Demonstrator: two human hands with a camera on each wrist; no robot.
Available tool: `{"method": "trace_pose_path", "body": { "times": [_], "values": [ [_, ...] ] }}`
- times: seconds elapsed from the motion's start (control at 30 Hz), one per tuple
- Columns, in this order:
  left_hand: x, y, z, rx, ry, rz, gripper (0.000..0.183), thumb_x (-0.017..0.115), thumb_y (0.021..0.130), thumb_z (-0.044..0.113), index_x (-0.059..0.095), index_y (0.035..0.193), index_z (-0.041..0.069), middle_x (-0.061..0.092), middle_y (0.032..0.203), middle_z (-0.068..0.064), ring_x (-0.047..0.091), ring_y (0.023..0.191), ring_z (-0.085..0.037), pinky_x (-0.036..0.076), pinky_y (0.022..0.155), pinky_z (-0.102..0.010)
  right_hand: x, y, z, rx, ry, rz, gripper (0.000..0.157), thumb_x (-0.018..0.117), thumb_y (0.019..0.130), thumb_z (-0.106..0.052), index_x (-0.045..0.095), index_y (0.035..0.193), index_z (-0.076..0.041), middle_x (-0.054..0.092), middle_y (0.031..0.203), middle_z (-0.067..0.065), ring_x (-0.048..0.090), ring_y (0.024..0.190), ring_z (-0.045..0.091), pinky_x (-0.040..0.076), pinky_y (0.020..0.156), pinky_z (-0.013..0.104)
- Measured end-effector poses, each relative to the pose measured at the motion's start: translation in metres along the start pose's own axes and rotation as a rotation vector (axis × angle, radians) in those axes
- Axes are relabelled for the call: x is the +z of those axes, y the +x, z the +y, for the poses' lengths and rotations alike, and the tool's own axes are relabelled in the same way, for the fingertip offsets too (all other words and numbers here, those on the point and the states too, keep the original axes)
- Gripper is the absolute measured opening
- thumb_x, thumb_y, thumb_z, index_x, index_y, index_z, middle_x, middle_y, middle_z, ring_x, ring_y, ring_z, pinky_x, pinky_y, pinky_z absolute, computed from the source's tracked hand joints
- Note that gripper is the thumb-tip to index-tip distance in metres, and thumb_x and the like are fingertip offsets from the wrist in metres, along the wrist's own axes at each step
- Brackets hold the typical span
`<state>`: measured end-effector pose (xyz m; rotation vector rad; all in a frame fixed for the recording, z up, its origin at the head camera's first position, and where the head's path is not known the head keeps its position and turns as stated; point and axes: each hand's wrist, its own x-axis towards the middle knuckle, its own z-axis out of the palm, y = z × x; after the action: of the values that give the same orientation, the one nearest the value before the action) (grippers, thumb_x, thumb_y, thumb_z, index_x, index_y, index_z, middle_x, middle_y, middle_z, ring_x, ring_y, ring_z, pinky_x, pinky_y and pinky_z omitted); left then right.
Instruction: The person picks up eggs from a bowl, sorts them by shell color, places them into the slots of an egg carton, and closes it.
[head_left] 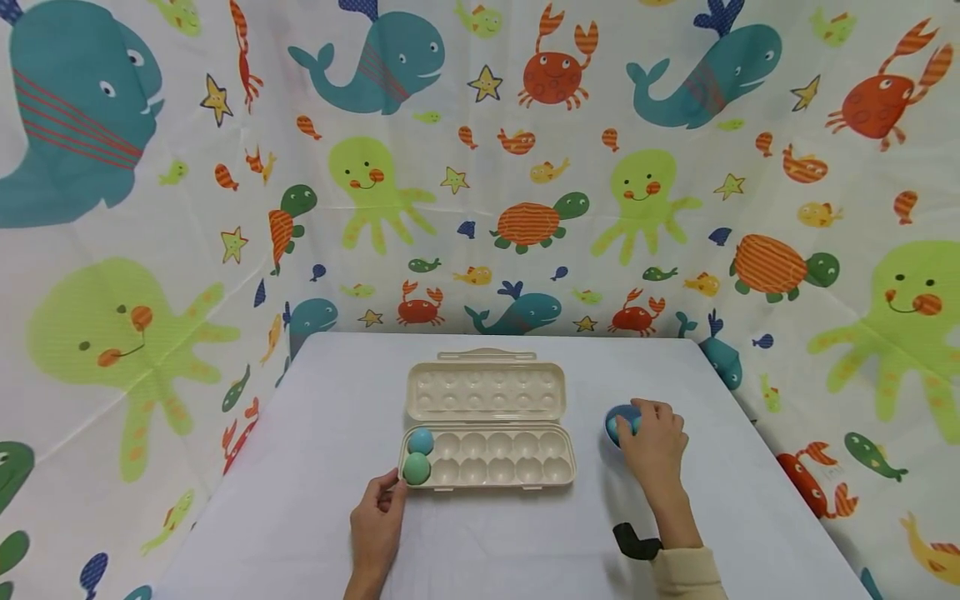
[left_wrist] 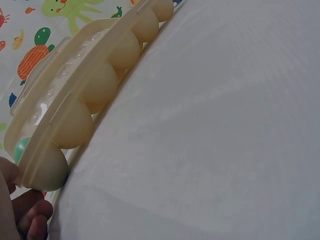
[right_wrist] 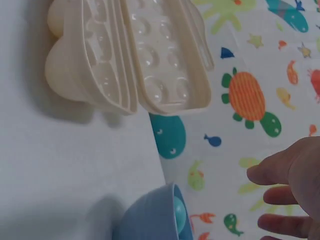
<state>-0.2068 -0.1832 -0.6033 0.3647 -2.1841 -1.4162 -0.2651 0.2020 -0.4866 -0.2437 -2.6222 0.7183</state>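
Note:
A beige plastic egg carton (head_left: 501, 473) lies open on the table, its lid (head_left: 486, 392) folded back. In its leftmost cups sit a blue egg (head_left: 422, 440) and, nearer, a green egg (head_left: 417, 469). My left hand (head_left: 377, 521) grips the carton's near left corner, thumb at the rim and fingers lower down. To the carton's right stands a blue bowl (right_wrist: 150, 217) with a teal egg (right_wrist: 179, 215) inside. Over that bowl is my right hand (head_left: 657, 446), fingers spread; the right wrist view shows them apart from the egg.
White cloth covers the table (head_left: 315, 400). A curtain (head_left: 480, 250) printed with sea animals hangs behind and along both sides. By the right wrist sticks out a black strap-like piece (head_left: 636, 543).

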Motion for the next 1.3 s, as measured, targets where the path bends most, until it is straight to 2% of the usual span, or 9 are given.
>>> {"method": "trace_pose_path", "body": {
  "times": [0.3,0.43,0.57,0.67,0.77,0.97,1.3],
  "values": [
    [0.001,0.0,-0.001,-0.003,-0.013,-0.01,0.021,0.071,0.092,0.01,0.071,0.113,0.005,0.076,0.097,-0.011,0.056,0.069,0.002,0.046,0.06,-0.015,-0.007,-0.002,0.024,0.139,-0.031,-0.017,0.049,0.058,0.097,-0.027,0.053,0.132,0.007,0.044,0.135,0.036,0.039,0.121,0.052,0.031,0.096,0.068],
    [0.0,0.0,-0.002,-0.006,0.003,-0.015,0.021,0.07,0.093,0.011,0.07,0.113,0.005,0.075,0.098,-0.011,0.055,0.069,0.002,0.046,0.06,-0.015,-0.006,-0.005,0.031,0.209,-0.025,-0.037,0.058,0.053,0.099,-0.033,0.047,0.135,0.012,0.038,0.131,0.039,0.04,0.118,0.053,0.037,0.093,0.066],
    [0.0,0.0,-0.002,-0.013,0.002,-0.016,0.021,0.07,0.093,0.012,0.07,0.113,0.005,0.075,0.097,-0.01,0.055,0.069,0.002,0.046,0.06,-0.015,-0.005,-0.006,0.036,0.265,-0.012,-0.087,0.064,0.048,0.101,-0.038,0.043,0.134,0.017,0.035,0.126,0.04,0.05,0.106,0.054,0.046,0.086,0.063],
    [0.0,0.0,-0.001,-0.017,-0.005,-0.014,0.021,0.07,0.093,0.012,0.071,0.114,0.005,0.075,0.096,-0.01,0.055,0.069,0.001,0.046,0.06,-0.015,-0.004,-0.006,0.039,0.266,-0.015,-0.134,0.065,0.046,0.101,-0.038,0.042,0.132,0.02,0.034,0.125,0.041,0.056,0.099,0.057,0.048,0.085,0.063],
    [0.001,0.001,-0.001,-0.015,-0.005,-0.009,0.022,0.07,0.093,0.011,0.071,0.113,0.005,0.075,0.096,-0.009,0.055,0.069,0.001,0.046,0.06,-0.015,-0.004,-0.005,0.04,0.263,-0.007,-0.163,0.066,0.046,0.101,-0.037,0.041,0.131,0.021,0.035,0.124,0.042,0.055,0.101,0.058,0.048,0.087,0.064],
    [0.002,0.0,-0.002,-0.007,-0.004,-0.001,0.021,0.071,0.093,0.012,0.071,0.113,0.005,0.076,0.098,-0.009,0.055,0.069,0.002,0.045,0.06,-0.014,-0.002,-0.005,0.038,0.273,-0.007,-0.153,0.064,0.047,0.099,-0.034,0.041,0.13,0.022,0.041,0.118,0.041,0.054,0.101,0.055,0.049,0.087,0.064],
    [0.001,0.001,-0.003,-0.003,-0.026,-0.003,0.021,0.071,0.092,0.012,0.071,0.112,0.006,0.077,0.099,-0.01,0.056,0.068,0.002,0.046,0.06,-0.014,-0.001,-0.004,0.037,0.271,0.002,-0.142,0.062,0.047,0.098,-0.031,0.041,0.131,0.02,0.04,0.123,0.04,0.053,0.105,0.055,0.048,0.09,0.066]
  ]
}}
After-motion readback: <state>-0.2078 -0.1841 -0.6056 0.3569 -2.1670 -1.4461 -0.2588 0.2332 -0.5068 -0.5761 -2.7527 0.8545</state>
